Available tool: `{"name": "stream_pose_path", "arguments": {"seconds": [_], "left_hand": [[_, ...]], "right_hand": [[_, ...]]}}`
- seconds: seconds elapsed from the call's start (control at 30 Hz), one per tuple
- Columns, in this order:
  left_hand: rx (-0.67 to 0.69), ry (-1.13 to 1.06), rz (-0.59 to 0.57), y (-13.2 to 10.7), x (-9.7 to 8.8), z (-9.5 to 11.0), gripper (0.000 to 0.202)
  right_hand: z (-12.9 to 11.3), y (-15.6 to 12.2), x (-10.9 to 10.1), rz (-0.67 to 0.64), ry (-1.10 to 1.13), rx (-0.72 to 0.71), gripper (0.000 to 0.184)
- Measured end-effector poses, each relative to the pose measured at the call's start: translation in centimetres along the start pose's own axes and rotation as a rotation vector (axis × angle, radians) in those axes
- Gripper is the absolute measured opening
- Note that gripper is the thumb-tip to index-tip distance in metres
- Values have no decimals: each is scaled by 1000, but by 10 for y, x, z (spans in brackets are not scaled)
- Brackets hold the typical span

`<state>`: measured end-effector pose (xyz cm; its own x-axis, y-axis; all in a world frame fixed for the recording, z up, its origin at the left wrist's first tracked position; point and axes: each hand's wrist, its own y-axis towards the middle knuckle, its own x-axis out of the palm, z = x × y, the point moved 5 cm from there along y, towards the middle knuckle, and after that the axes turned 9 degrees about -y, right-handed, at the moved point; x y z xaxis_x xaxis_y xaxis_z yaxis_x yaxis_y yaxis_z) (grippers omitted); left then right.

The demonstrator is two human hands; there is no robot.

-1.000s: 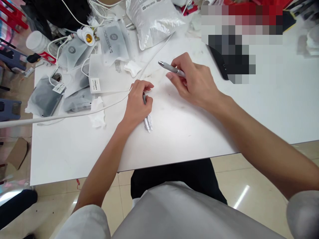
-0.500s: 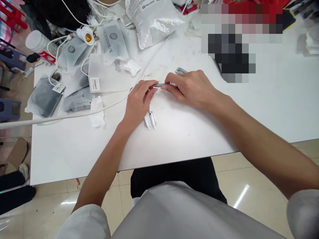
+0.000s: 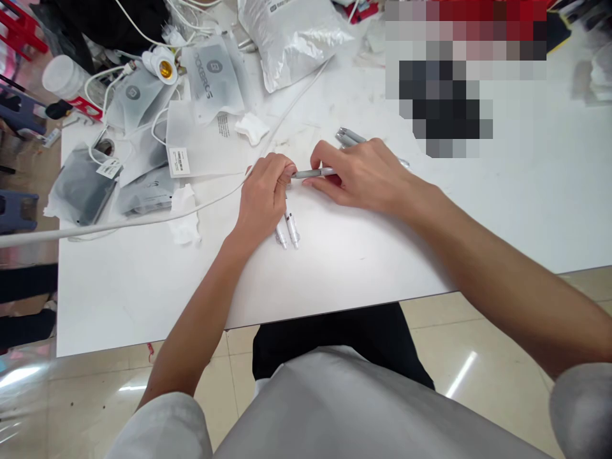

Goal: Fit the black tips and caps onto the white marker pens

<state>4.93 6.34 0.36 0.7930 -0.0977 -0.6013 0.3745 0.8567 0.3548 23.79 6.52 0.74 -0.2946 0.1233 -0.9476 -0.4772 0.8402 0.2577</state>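
My left hand rests on the white table, fingers curled around two silver pens whose ends stick out below the palm. My right hand pinches another silver pen held level, its tip touching my left fingertips. Behind my right hand lie more silver pens, partly hidden by it.
Several translucent grey pouches and a silver foil bag crowd the far left of the table. A white cable runs across it. Crumpled white paper lies left of my left hand. A light-bulb socket sits near the back.
My right hand came down and left with its pen, from raised over the table to meeting my left fingertips. My left hand stayed put on the two pens.
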Motion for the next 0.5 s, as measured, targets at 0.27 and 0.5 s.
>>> {"name": "stream_pose_path", "arguments": {"seconds": [0.27, 0.5], "left_hand": [[16, 3, 18, -1, -1, 3, 51], [53, 36, -6, -1, 0, 6, 56]], "right_hand": [[-4, -1, -4, 3, 50, -48, 55], [-5, 0, -4, -8, 16, -34, 62]]}}
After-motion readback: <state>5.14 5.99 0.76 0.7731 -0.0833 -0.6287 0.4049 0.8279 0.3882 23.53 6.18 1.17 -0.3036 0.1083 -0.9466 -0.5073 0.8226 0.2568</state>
